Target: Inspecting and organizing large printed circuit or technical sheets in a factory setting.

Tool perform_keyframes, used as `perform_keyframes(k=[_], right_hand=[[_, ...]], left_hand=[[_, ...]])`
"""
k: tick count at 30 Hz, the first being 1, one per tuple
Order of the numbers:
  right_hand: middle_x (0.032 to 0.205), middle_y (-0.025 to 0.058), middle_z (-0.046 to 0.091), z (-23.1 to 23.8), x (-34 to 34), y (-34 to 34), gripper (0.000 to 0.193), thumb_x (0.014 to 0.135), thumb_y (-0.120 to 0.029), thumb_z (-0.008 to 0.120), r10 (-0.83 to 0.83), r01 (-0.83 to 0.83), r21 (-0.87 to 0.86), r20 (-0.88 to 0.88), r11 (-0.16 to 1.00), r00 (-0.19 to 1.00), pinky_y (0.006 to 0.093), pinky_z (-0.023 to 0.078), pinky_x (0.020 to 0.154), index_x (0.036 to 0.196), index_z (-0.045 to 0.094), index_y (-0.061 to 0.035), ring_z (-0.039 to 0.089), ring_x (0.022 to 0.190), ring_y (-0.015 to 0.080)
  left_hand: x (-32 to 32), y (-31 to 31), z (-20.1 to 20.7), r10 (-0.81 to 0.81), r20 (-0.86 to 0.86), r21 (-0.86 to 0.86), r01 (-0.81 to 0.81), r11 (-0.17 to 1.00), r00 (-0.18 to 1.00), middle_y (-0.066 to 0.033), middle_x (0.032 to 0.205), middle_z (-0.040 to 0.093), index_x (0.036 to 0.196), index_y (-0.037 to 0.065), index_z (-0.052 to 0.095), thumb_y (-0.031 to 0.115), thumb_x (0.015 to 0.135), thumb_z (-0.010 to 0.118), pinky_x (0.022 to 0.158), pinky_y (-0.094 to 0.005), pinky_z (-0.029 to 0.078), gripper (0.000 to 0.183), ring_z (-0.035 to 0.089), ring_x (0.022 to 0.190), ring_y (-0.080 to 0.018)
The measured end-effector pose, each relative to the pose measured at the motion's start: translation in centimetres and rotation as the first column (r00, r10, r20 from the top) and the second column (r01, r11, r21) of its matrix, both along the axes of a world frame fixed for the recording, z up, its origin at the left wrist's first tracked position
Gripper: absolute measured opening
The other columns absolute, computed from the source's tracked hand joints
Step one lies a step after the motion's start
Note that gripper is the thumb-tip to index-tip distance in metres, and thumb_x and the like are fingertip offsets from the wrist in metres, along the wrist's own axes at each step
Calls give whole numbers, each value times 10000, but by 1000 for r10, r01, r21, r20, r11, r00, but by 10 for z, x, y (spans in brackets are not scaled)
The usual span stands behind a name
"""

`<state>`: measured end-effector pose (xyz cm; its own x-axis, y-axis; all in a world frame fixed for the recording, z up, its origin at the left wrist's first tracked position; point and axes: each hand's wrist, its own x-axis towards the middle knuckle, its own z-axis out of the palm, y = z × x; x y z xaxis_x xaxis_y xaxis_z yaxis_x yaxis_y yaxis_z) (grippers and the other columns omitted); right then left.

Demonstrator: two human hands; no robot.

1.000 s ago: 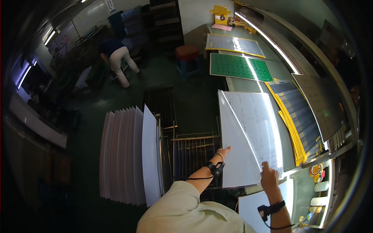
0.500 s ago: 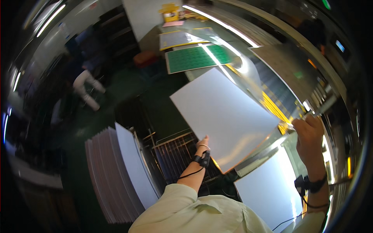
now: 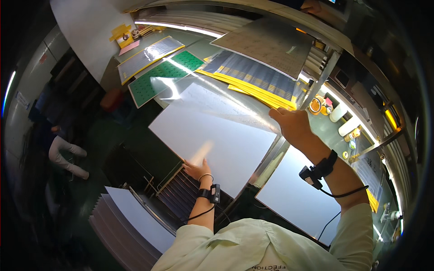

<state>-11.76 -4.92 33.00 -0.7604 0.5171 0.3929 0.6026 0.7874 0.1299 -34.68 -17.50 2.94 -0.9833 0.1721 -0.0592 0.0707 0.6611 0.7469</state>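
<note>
A large white panel point(image 3: 217, 144) lies flat in front of me, its left corner jutting past the table edge. My left hand point(image 3: 197, 170) rests on its near left edge, fingers stretched out and thumb apart. Over the far part of the panel lies a clear film sheet point(image 3: 226, 108), with light glaring off it. At the film's right end, my right hand point(image 3: 294, 126) is closed, its fingertips pinching what looks like the film's edge; the exact grip is partly hidden. Each wrist wears a black strapped device with a cable.
A second white panel point(image 3: 294, 194) lies at near right. Upright panels point(image 3: 131, 226) stand in a row at lower left. Yellow-edged dark sheets point(image 3: 257, 77), a brown board point(image 3: 271, 45) and a green sheet point(image 3: 165, 74) lie farther back. A person point(image 3: 65, 156) is at far left.
My view has turned right. The right hand has come inward and the curled film has come down over the panel. The left hand now lies flatter on the panel's edge.
</note>
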Motion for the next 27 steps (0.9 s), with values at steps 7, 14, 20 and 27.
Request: perform_keyframes(k=[7,14,20,27], right_hand=[[667,43,556,58,43,-48,145,661,8,576,24,-12,70,-177,997,984,288,461,528,771,561,-86,575,605,196],[744,86,590,59,226,-163,37,717,28,565,-524,231,-502,-587,834,617,255,458,635,742,567,1,560,674,156],[1118,186,500,-145,382,-272,535,763,11,512,-790,183,-821,-570,541,-224,250,465,599,1259,313,21,550,671,134],[645,56,570,-279,403,-403,41,783,-17,541,-897,73,-997,-68,39,-437,198,432,435,799,577,-7,518,471,86]], left_hand=[[-4,41,-13,-588,-172,310,610,729,790,-176,1340,305,1334,78,229,441,813,514,942,-505,318,697,343,1185,-386],[-14,34,61,-934,346,824,-449,346,-85,-237,1362,208,1342,20,160,657,796,288,987,-520,252,849,225,1236,-435],[19,62,57,-688,687,695,491,526,-235,-132,1245,422,1264,44,348,294,894,435,904,-393,405,455,443,1111,-288],[62,62,67,-236,915,370,915,162,-328,-173,1050,535,1020,41,472,135,819,570,803,-438,472,242,552,954,-339]])
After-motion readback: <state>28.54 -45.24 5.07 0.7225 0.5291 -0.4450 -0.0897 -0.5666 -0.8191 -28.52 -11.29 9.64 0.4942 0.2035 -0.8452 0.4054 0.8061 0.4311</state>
